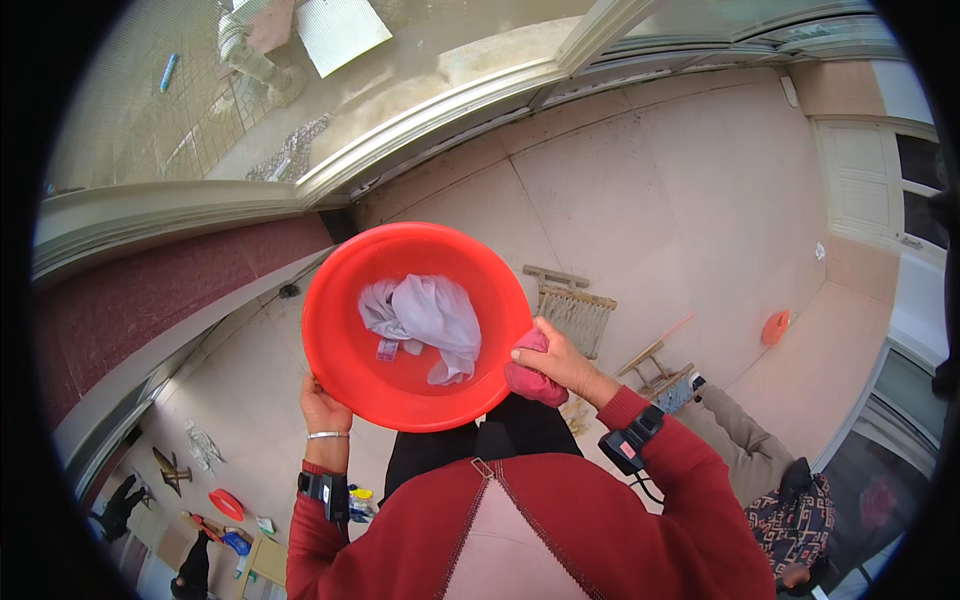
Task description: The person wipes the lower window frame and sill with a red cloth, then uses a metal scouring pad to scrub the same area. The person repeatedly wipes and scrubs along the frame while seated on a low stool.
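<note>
A red plastic basin (416, 247) is held up in front of me, tilted so that its inside shows. In it lies a crumpled, pale lilac-white cloth garment (439, 311) with a small tag bearing writing. My left hand (325, 409) grips the basin's lower left rim, its fingers partly hidden behind the wall. At the right rim, my right hand (555, 360) clasps a bunched pink-red cloth (536, 379) against the basin; some of its fingers are hidden, so whether they also hold the rim cannot be told.
A low folding stool (574, 315) stands beyond the basin's right side. Another folding stool (667, 382) is near a seated person (780, 465) on the right. Window frames (450, 112) run along the upper left. Farther off at lower left are a red basin (226, 505) and other people.
</note>
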Tool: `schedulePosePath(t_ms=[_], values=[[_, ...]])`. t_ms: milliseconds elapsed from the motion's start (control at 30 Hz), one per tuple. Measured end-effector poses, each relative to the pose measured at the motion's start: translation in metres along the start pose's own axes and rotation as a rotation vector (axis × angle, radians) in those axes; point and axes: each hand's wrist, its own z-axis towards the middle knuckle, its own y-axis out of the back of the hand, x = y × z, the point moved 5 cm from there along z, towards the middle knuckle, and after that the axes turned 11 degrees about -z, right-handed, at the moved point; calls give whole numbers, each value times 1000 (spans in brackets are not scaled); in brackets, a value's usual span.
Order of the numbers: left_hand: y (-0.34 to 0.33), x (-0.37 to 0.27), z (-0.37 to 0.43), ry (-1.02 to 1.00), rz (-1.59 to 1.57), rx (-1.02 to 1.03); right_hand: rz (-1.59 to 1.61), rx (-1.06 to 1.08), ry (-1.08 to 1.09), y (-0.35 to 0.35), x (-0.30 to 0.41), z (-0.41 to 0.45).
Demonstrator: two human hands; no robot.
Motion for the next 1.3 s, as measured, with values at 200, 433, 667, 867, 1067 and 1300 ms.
schedulePosePath(t_ms=[200, 433, 667, 867, 1067, 1300], values=[[14, -22, -6, -51, 19, -55, 49, 108, 2, -22, -7, 19], [20, -26, -11, -62, -77, 1, 32, 115, 59, -21, 11, 44], [24, -17, -16, -107, -164, -38, -86, 237, 29, -7, 46, 64], [29, 4, -5, -176, -200, -150, -110, 317, -63, 11, 30, 65], [7, 149, 103, -128, -298, -210, -136, 330, -196, 93, -67, 155], [9, 281, 257, 3, -429, -215, -125, 298, -336, 144, -173, 241]])
